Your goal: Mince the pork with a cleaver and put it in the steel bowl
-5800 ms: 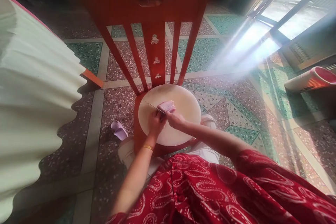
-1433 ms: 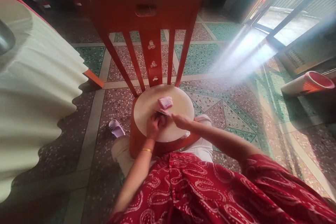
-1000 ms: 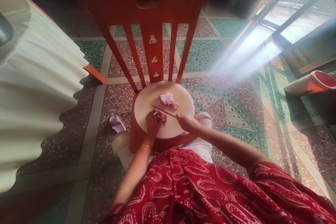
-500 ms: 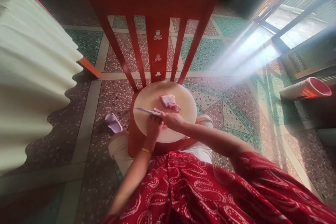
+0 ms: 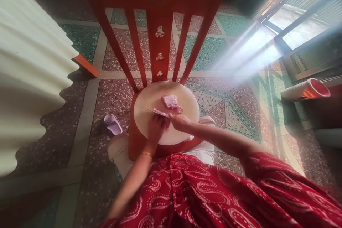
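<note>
A round pale cutting board (image 5: 144, 96) rests on the seat of a red wooden chair. My right hand (image 5: 181, 123) is closed around the handle of a knife (image 5: 149, 109), its thin blade pointing left across the board and seen nearly edge-on. Against the far side of the blade lies a thin strip of pink meat (image 5: 158, 110). My left hand (image 5: 156, 128) presses curled fingers on a piece of raw meat (image 5: 167, 124), mostly hidden under them, just on the near side of the blade. Beyond the knife sits a larger slab of raw meat (image 5: 170, 101).
The slatted chair back (image 5: 160, 17) rises behind the board. A lilac slipper (image 5: 113, 124) lies on the terrazzo floor at left, near a hanging cream cloth (image 5: 32, 78). A white cylindrical container with a red inside (image 5: 304, 91) stands at right.
The knife has shifted slightly right and turned so its blade shows edge-on. More pink meat shows along the blade's far side. My left hand stays almost in place.
</note>
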A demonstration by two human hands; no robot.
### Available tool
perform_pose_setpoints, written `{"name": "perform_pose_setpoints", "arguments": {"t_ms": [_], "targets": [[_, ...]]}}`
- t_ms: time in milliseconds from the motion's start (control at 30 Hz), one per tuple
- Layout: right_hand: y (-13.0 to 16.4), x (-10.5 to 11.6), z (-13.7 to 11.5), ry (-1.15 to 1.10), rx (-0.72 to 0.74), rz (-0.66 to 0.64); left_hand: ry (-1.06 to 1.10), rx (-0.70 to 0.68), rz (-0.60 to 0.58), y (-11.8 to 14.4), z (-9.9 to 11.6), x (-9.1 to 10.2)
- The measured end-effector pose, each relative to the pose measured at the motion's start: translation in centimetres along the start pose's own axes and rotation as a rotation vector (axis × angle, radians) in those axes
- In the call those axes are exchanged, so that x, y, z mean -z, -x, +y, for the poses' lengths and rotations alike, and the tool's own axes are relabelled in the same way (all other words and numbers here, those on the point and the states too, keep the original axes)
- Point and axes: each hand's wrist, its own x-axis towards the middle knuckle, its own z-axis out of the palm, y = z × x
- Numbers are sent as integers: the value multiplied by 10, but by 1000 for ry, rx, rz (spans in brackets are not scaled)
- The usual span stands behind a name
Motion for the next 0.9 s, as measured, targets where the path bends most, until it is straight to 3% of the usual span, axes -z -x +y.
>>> {"name": "perform_pose_setpoints", "arguments": {"t_ms": [67,133,300,367,633,733,900], "targets": [[-22,7,-13,-2,5,12,-13,-12,-11,0,-1,1],[-23,9,-15,-6,2,18,-22,3,-8,-1,0,3],[35,-8,16,12,-74,-28,11,38,34,0,6,4],[45,-12,22,35,-104,-51,36,16,33,0,6,3],[-26,15,-24,-11,-2,38,5,-51,22,0,2,3],[-8,13,-15,-18,1,52,19,-38,41,1,3,4],[48,3,27,-28,-108,38,50,-12,43,1,1,0]]}}
